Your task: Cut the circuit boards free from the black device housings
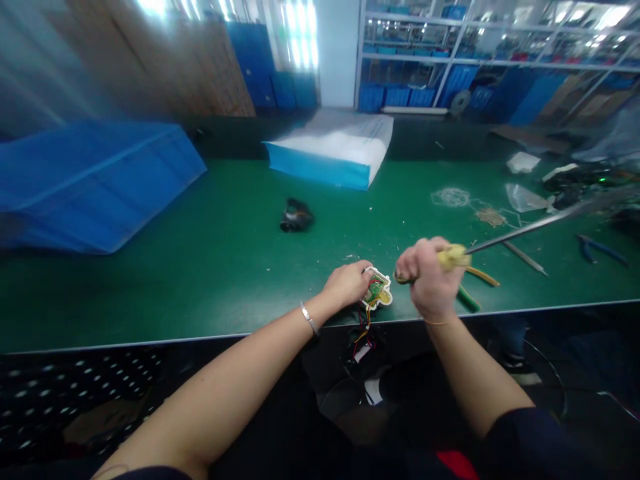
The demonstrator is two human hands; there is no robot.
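My left hand (349,283) is closed on the edge of a small white plastic housing with a green circuit board (376,288) inside, at the front edge of the bench. Red, yellow and black wires (367,317) hang from it over the edge, down to a dark part (363,350) below. To the right, my right hand (427,277) is wrapped round the yellow handle of a long screwdriver (525,230). Its metal shaft points up and right, away from the housing, and blurs at the far end. The handle's butt faces the housing, apart from it.
Beyond my right hand lie pliers with yellow and green grips (470,299), a pen-like tool (525,258) and blue-handled pliers (603,250). A black part (296,216) sits mid-bench. Behind are a white-and-blue bag (330,150) and, at left, a blue bin (100,187).
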